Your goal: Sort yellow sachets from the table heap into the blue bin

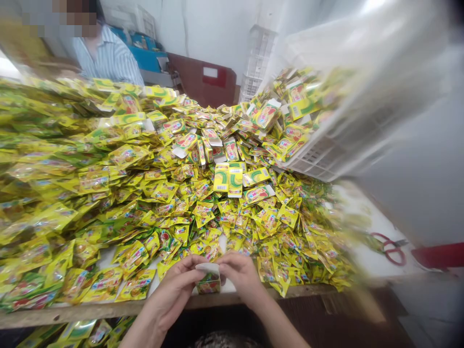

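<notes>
Close to the table's front edge, a small printed box is held between my two hands. Its white flap stands up, and something green and shiny shows in its opening. My left hand grips the box's left side, with the thumb by the flap. On the opposite side, my right hand has its fingers at the flap and upper corner. Yellow candy sachets lie just beyond both hands. Farther off, several yellow-green boxes rest on the heap, some with flaps raised.
A tilted white plastic crate spills boxes onto the heap at right. Red-handled scissors lie on the white tabletop. Across the table is a person in a striped shirt. More sachets sit below the wooden edge.
</notes>
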Available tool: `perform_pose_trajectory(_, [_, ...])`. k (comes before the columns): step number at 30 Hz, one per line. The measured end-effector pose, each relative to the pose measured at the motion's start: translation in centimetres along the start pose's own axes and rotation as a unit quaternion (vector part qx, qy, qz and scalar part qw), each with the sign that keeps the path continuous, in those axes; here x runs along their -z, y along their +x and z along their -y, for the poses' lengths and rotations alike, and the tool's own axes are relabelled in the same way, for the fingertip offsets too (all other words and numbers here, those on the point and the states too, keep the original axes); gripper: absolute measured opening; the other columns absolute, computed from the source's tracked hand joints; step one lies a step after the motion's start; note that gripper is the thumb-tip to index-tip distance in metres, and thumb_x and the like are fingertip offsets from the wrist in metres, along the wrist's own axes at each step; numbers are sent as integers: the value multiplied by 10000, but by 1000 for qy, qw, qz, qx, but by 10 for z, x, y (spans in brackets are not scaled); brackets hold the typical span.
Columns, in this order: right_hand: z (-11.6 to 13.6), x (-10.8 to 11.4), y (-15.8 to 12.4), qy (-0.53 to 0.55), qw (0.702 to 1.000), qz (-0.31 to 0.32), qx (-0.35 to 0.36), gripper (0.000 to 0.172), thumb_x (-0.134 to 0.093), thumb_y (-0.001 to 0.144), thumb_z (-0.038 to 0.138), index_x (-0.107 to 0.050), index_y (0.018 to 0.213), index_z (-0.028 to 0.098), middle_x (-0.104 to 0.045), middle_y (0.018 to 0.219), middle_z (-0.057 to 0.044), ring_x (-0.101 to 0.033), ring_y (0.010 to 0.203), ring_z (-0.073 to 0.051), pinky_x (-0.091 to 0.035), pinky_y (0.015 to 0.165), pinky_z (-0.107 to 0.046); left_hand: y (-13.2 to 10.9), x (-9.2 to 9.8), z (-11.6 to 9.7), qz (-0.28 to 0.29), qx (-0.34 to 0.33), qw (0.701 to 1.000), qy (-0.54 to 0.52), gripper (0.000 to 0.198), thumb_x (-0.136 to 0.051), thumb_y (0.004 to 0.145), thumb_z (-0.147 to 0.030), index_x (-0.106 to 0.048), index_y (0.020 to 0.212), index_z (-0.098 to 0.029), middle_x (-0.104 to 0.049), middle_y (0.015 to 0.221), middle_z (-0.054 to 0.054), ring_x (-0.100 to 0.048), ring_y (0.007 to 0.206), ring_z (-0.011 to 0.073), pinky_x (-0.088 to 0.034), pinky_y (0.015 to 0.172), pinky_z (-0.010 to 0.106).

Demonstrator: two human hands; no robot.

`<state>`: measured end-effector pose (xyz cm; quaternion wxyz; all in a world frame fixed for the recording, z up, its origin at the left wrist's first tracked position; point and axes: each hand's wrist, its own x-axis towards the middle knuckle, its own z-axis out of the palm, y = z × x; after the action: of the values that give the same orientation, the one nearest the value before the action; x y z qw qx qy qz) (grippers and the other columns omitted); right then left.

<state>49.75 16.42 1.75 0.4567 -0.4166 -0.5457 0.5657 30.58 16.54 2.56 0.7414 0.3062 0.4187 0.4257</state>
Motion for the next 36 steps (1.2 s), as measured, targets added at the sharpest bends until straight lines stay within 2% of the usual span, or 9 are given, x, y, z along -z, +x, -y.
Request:
perform_pose_trajectory(2, [1,-2,5,-101,993,-7,59,161,-639,858,305,-739,954,223,-659,863,-42,-621,755,-157,-514,734,-284,4,-5,-2,-2,-8,1000,7,150,-740,740,-159,-726,889,-176,-702,831,14,-602,798,127,-457,725,180])
perform_pose_trajectory(4, [0,0,16,-142,989,-13,48,198,-610,868,293,-716,1021,226,-666,921,-57,-611,842,-175,-502,821,-313,12,-9,-4,-12,-17,1000,14,196,-750,755,-207,-723,947,-178,-716,908,33,-611,846,138,-463,743,190])
perform_pose_trajectory(9, [-5,16,52,-67,990,49,-116,256,-636,794,309,-682,1003,169,-644,704,-14,-543,467,-118,-485,441,-242,32,-11,0,-41,-29,999,7,259,-770,744,-306,-735,957,-165,-739,905,65,-638,815,168,-492,721,232])
perform_pose_trajectory(12, [-4,19,60,-71,988,55,-124,243,-686,720,255,-716,945,169,-630,639,12,-524,423,-103,-443,386,-204,38,-10,9,-61,-48,997,25,281,-789,717,-323,-751,943,-162,-753,916,70,-650,830,180,-501,736,233])
perform_pose_trajectory(16, [-1,9,52,-70,994,-13,-89,230,-691,748,315,-771,920,185,-687,743,-21,-550,495,-95,-446,428,-186,41,-6,19,-138,-82,986,50,306,-774,721,-386,-762,948,-182,-761,955,64,-660,908,210,-510,807,260])
perform_pose_trajectory(26, [-3,-1,43,35,987,-92,-128,308,-834,577,391,-751,725,133,-627,568,0,-521,481,-98,-440,465,-212,39,-4,0,-46,-65,985,155,276,-734,769,-367,-741,1002,-219,-749,1051,57,-662,997,222,-503,892,280])
perform_pose_trajectory(29, [-2,0,41,14,992,-90,-89,312,-842,581,434,-743,666,151,-635,581,-7,-550,520,-119,-463,520,-241,37,-2,-1,-39,-99,972,208,217,-744,754,-364,-764,913,-218,-760,995,58,-668,964,236,-504,905,303])
perform_pose_trajectory(32, [-4,4,34,-60,995,-80,6,288,-845,609,431,-759,716,178,-657,669,-20,-579,613,-141,-467,592,-253,32,0,1,-50,-132,958,250,188,-741,749,-369,-782,876,-236,-765,962,59,-672,949,251,-507,910,325])
perform_pose_trajectory(36, [-7,7,22,-138,985,-54,92,228,-849,646,310,-753,825,206,-647,754,-16,-576,654,-147,-451,603,-249,24,4,8,-54,-160,947,273,232,-765,716,-356,-786,923,-252,-757,1014,69,-666,990,273,-519,905,339])
